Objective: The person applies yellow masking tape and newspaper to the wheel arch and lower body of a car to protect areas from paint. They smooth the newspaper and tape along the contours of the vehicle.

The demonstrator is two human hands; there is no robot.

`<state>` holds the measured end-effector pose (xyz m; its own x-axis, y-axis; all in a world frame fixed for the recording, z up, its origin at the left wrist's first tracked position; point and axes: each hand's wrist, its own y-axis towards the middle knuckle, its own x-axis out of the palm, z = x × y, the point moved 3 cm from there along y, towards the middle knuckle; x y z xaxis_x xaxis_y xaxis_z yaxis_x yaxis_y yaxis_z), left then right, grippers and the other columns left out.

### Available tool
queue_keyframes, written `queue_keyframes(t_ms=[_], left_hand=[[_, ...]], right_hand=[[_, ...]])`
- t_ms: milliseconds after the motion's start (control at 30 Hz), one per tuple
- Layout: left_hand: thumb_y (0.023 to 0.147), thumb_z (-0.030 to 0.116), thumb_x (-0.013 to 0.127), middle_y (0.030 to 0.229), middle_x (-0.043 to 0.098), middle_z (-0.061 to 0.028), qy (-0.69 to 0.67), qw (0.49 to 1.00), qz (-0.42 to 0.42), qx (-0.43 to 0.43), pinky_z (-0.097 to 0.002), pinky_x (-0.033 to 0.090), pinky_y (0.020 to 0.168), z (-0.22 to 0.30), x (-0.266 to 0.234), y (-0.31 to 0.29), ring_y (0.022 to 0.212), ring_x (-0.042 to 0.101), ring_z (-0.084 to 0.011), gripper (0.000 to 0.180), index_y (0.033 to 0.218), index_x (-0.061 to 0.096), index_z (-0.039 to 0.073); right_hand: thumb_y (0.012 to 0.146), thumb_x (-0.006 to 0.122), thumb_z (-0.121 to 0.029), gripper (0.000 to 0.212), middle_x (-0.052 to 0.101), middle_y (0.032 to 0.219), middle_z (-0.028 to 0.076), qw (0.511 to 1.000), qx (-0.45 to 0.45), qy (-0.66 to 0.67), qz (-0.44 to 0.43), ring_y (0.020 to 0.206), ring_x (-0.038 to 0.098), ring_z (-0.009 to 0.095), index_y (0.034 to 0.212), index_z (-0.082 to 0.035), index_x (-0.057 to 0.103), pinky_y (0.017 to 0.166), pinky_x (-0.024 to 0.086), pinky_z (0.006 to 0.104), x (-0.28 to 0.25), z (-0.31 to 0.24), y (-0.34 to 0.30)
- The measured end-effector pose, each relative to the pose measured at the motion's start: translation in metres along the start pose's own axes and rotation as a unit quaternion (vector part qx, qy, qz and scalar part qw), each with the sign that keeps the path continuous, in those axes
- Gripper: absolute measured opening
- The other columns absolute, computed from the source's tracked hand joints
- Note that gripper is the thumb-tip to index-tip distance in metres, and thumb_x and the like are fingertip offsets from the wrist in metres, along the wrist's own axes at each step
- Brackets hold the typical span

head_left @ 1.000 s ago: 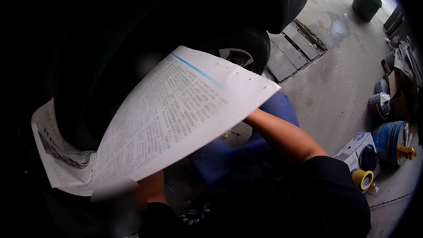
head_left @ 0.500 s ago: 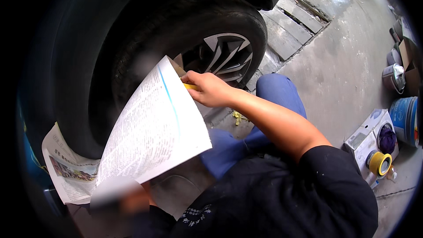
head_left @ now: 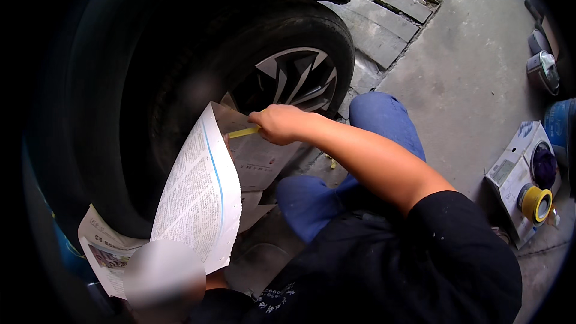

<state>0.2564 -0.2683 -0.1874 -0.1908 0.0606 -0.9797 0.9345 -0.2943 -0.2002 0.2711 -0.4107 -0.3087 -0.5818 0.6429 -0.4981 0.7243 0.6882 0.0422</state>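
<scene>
My right hand [head_left: 281, 124] is closed in a pinch on a strip of yellow masking tape [head_left: 242, 132], which stretches left toward the top of a newspaper sheet [head_left: 192, 189]. The newspaper is curved and stands up beside the tyre [head_left: 324, 30], with a torn right edge and a blue line down it. Folded newspaper pages [head_left: 258, 159] show behind it, below the wheel rim. My left forearm [head_left: 216, 279] goes up behind the sheet; the hand is mostly hidden, with only a bit of skin showing near the tape's left end.
A dark car body arches over the wheel. At right, a white box [head_left: 510, 168] carries a yellow tape roll [head_left: 536, 204] and a dark purple bundle [head_left: 544, 165]. Paint cans [head_left: 543, 72] and a blue bucket [head_left: 559, 123] stand along the far right. Slabs [head_left: 384, 30] lie in the floor ahead.
My right hand has moved slightly left and down, and more of the yellow strip shows. The newspaper has swung narrower, revealing the pages behind it. The whole view has shifted a little.
</scene>
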Motion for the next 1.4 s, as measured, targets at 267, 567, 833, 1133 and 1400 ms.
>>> queue_keyframes(t_ms=[267, 567, 833, 1133, 1400], left_hand=[[0.087, 0.008, 0.062, 0.100, 0.060, -0.0147, 0.087, 0.996, 0.002, 0.020, -0.0410, 0.045, 0.086, -0.003, 0.003, -0.010, 0.094, 0.058, -0.0306, 0.018, 0.105, 0.062, 0.003], [0.084, 0.003, 0.064, 0.092, 0.059, -0.0153, 0.246, 0.967, 0.027, 0.059, -0.0427, 0.047, 0.079, -0.001, 0.010, -0.025, 0.086, 0.059, -0.0329, 0.012, 0.097, 0.064, 0.001], [0.081, -0.007, 0.054, 0.148, 0.043, -0.0204, 0.231, 0.951, 0.118, 0.171, -0.0473, 0.032, 0.114, -0.004, 0.074, -0.018, 0.138, 0.039, -0.0384, 0.052, 0.133, 0.051, -0.004], [0.082, 0.010, 0.056, 0.159, 0.029, -0.0122, 0.370, 0.925, 0.051, 0.071, -0.0435, 0.024, 0.119, 0.012, 0.086, -0.010, 0.149, 0.020, -0.0305, 0.068, 0.147, 0.039, 0.000], [0.083, 0.024, 0.060, 0.163, 0.021, -0.0055, 0.457, 0.885, 0.073, 0.060, -0.0434, 0.023, 0.119, -0.013, 0.099, -0.020, 0.150, 0.014, -0.0274, 0.072, 0.149, 0.038, 0.004]], right_hand=[[0.083, 0.058, -0.009, 0.023, 0.072, 0.093, 0.014, 0.986, 0.042, -0.021, 0.157, 0.091, 0.070, 0.033, 0.102, -0.010, 0.071, 0.077, 0.056, 0.0417, -0.011, 0.003, 0.039], [0.086, 0.055, -0.013, 0.020, 0.071, 0.087, 0.018, 0.985, 0.045, -0.008, 0.165, 0.087, 0.069, 0.036, 0.095, -0.008, 0.072, 0.073, 0.055, 0.0451, -0.006, 0.005, 0.050], [0.082, 0.059, -0.018, 0.016, 0.070, 0.080, 0.019, 0.969, 0.040, -0.009, 0.242, 0.079, 0.069, 0.038, 0.085, -0.007, 0.070, 0.069, 0.055, 0.0467, -0.001, 0.021, 0.056], [0.080, 0.062, -0.019, 0.017, 0.071, 0.084, 0.019, 0.968, 0.076, 0.020, 0.239, 0.083, 0.070, 0.036, 0.086, -0.006, 0.071, 0.072, 0.056, 0.0446, -0.007, 0.029, 0.047], [0.088, 0.058, -0.020, 0.020, 0.066, 0.076, 0.021, 0.846, 0.123, 0.234, 0.463, 0.077, 0.066, 0.041, 0.092, -0.003, 0.068, 0.067, 0.052, 0.0452, 0.001, 0.062, 0.020]])
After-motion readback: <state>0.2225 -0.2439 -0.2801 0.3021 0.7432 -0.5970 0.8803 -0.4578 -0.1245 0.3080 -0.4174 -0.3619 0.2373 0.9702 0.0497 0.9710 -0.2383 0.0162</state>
